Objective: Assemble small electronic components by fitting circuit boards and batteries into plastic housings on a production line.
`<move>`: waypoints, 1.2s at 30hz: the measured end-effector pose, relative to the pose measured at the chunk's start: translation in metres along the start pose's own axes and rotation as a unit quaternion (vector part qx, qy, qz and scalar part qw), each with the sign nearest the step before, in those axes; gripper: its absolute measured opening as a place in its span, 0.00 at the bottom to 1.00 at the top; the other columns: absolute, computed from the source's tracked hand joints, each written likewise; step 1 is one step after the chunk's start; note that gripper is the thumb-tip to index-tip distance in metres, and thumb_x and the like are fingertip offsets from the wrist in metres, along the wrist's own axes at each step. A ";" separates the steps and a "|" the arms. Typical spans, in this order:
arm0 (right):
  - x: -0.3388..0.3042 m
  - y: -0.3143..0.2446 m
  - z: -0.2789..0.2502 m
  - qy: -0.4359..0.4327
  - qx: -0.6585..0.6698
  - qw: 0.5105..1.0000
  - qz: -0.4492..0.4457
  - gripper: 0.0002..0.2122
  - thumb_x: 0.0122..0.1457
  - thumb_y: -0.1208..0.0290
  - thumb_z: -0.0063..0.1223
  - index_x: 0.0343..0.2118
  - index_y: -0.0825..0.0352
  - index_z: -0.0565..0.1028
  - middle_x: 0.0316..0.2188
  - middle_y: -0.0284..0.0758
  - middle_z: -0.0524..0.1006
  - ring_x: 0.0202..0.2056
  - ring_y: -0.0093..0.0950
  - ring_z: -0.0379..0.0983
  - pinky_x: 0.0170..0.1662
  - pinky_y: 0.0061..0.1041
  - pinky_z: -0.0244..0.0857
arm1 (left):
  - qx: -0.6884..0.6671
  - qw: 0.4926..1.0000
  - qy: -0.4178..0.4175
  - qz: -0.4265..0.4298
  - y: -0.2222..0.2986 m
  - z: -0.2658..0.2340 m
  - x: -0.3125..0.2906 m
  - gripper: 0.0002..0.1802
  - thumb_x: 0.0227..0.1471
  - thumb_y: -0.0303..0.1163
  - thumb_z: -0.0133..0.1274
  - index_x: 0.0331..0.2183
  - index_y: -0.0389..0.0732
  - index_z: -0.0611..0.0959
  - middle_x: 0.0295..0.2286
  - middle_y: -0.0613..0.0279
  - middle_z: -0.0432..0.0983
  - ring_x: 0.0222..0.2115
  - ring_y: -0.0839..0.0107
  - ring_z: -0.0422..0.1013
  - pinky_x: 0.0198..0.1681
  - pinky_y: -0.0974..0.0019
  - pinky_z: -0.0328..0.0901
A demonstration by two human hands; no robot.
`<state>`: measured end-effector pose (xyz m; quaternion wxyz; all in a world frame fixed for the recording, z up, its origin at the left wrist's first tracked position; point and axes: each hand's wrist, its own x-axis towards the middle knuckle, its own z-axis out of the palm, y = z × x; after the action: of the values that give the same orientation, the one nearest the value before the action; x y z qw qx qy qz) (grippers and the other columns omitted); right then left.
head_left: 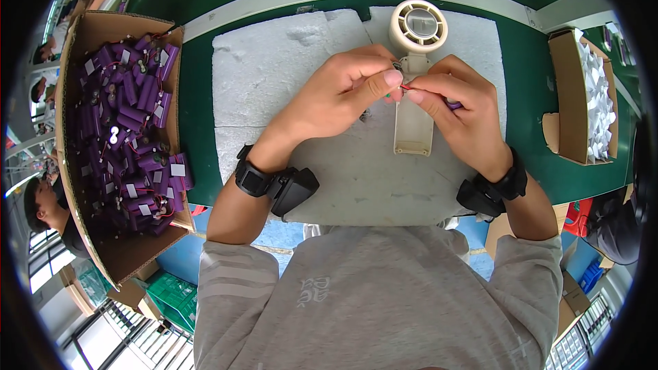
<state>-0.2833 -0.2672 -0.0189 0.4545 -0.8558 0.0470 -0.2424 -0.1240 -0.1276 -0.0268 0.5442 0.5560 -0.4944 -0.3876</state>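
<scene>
Over fan casing (414, 130), partly blocking it, hands (336, 92) (469, 106) pinching probably red wire (405, 87); battery carton (113, 257) left.

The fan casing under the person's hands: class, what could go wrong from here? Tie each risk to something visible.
1. The thin red wire pinched by the right hand might pull loose if tugged.
2. With the left hand so close, fingers could hide a poor join above the fan casing.
3. The jumbled purple batteries could snag one another's wires.
</scene>
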 end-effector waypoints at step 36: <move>0.002 0.001 -0.002 -0.057 0.066 0.986 0.140 0.03 0.54 0.80 0.56 0.28 0.74 0.76 0.22 0.30 0.68 0.21 0.17 0.60 0.23 0.19 0.50 | -0.012 0.997 0.064 0.032 -0.001 0.003 -0.002 0.16 0.43 0.16 0.62 0.38 0.37 0.82 0.34 0.63 0.78 0.33 0.76 0.75 0.40 0.71 0.72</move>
<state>-0.2821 -0.2699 -0.0177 0.5412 -0.8214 0.1240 -0.1302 -0.1271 -0.1263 -0.0278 0.5938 0.5571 -0.4708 -0.3396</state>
